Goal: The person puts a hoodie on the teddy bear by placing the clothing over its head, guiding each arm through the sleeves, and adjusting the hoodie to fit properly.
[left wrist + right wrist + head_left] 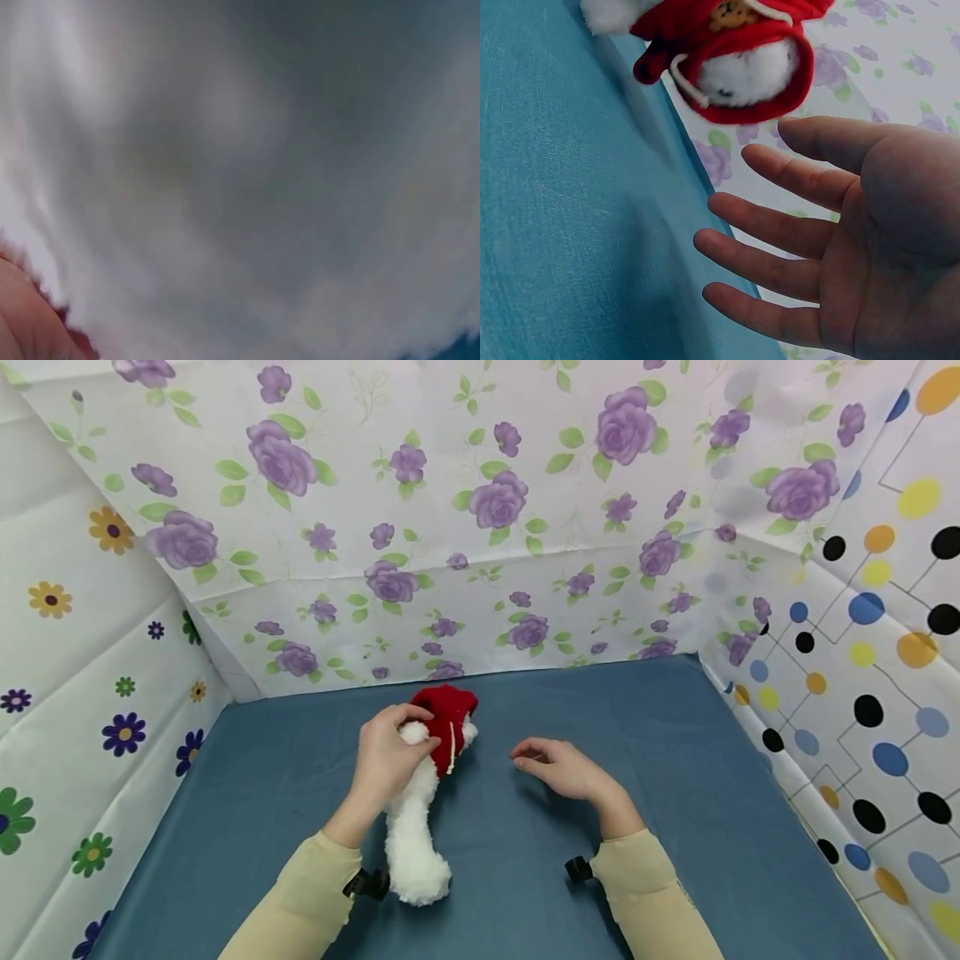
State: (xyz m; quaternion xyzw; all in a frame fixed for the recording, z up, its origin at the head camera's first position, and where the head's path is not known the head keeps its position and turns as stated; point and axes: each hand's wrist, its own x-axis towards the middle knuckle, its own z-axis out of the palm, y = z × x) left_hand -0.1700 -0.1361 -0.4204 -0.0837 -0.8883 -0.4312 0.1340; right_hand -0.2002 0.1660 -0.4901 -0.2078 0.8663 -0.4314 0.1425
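Note:
A white fluffy plush toy in a red hoodie is on the blue cloth, its long white part stretching toward me. With thumb and fingers my left hand grips it at the red garment. In the right wrist view the hood frames a white furry face, with pale drawstrings. My right hand is held to the toy's right, apart from it, fingers spread in its wrist view and nothing in them. Blurred white fur fills most of the left wrist view.
A blue cloth covers the table. Behind it hangs a curtain with purple flowers. Patterned sheets also border the left and the right side.

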